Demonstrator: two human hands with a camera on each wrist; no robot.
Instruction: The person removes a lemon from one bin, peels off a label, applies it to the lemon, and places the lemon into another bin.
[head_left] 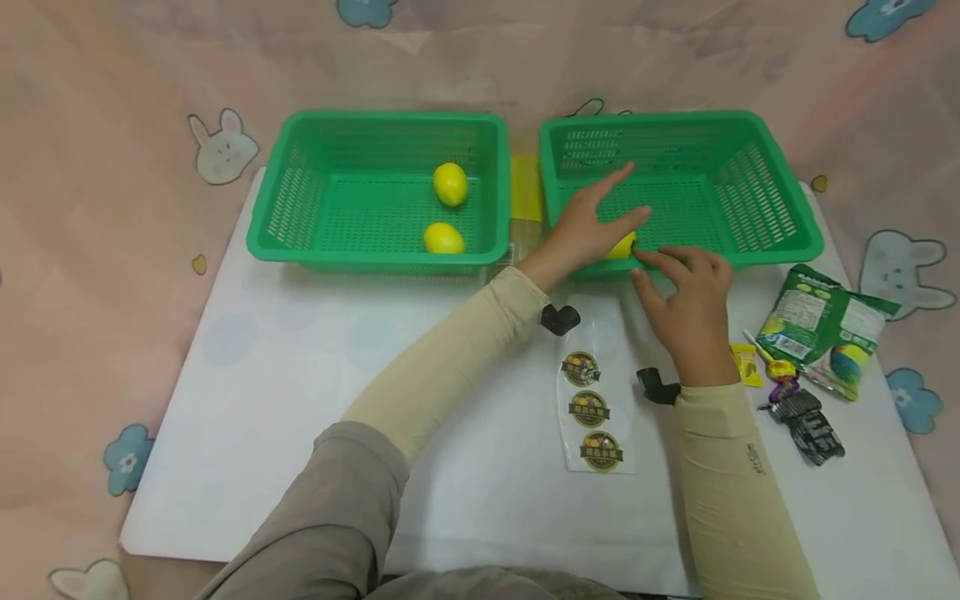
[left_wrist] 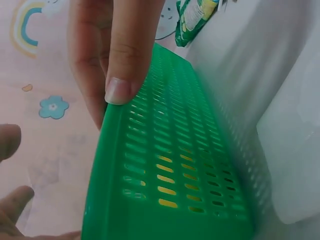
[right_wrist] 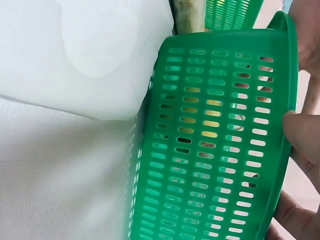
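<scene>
Two green plastic baskets stand side by side. In the left basket lie two yellow lemons, one lemon behind the other lemon. The right basket holds another lemon by its front wall, partly covered by the hands; yellow shows through the wall slots in both wrist views. My left hand reaches over this basket's front left corner, thumb and fingers spread, beside the lemon. My right hand pinches the front rim, its thumb on the rim and its fingers over the inner side, close to the lemon.
A clear bag with round labels lies in front, black pieces beside it. On the right are a green snack bag, a lollipop, a yellow packet and a black wrapper. Something yellow stands between the baskets.
</scene>
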